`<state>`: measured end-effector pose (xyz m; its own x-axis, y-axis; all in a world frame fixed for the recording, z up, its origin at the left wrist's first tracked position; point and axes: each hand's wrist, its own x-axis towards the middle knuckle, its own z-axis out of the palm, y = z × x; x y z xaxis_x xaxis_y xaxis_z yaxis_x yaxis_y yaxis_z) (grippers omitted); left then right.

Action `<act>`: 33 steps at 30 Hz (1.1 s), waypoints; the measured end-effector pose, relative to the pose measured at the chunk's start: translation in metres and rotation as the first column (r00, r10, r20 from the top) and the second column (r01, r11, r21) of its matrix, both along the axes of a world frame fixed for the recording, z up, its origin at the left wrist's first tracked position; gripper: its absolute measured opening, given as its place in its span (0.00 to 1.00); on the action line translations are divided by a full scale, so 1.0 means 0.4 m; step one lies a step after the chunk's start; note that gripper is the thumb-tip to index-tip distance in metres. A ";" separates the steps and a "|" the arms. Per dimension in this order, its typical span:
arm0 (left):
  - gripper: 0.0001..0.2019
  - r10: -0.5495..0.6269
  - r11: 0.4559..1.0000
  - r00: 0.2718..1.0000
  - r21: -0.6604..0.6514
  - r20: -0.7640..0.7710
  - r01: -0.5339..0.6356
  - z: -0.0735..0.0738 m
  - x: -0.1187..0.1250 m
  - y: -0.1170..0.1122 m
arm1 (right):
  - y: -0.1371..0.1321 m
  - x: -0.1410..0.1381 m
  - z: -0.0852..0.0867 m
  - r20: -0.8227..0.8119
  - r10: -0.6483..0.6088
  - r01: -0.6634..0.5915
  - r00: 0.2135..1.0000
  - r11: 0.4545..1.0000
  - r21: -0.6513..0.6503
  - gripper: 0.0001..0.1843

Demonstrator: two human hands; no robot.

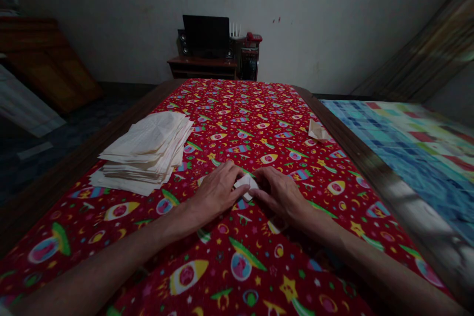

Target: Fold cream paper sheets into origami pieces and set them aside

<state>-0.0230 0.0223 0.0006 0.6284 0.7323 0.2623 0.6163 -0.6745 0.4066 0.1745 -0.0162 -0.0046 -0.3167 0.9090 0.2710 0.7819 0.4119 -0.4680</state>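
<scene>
I have the left hand (221,186) and right hand (280,192) pinching a folded white paper (244,182); markings on the left paper stack (148,140) look too faint to read.

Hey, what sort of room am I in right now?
Probably a room in a home: there's a dark screen, a red telephone near it, and what looks like a patchwork-covered bed on the right.

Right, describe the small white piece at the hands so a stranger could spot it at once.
Find the red, rocket-printed cloth; near its middle, the left hand and right hand sit close together. Between them is the small white piece. Unlike the big paper stack to the left and the loose pale piece near the cloth's right edge, both hands touch it.
</scene>
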 end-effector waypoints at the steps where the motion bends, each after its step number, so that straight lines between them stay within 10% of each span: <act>1: 0.07 -0.002 1.000 1.000 -0.029 0.022 0.003 0.000 0.006 0.000 | 0.000 -0.002 -0.001 -0.013 -0.012 0.012 1.000 1.000 -0.007 0.13; 8: 0.02 0.080 0.962 0.966 -0.272 0.248 -0.010 -0.002 0.010 0.010 | -0.011 -0.012 -0.009 -0.282 -0.043 -0.001 0.958 0.988 -0.153 0.07; 33: 0.07 0.180 0.871 0.863 -0.485 0.472 0.084 0.046 0.020 -0.019 | -0.015 -0.025 0.022 -0.642 -0.175 -0.079 0.746 0.935 -0.347 0.09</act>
<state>-0.0151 0.0147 0.0190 0.4731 0.8706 0.1348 0.2726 -0.2902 0.9173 0.1645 -0.0220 0.0044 -0.1286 0.9890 0.0735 0.2416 0.1031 -0.9649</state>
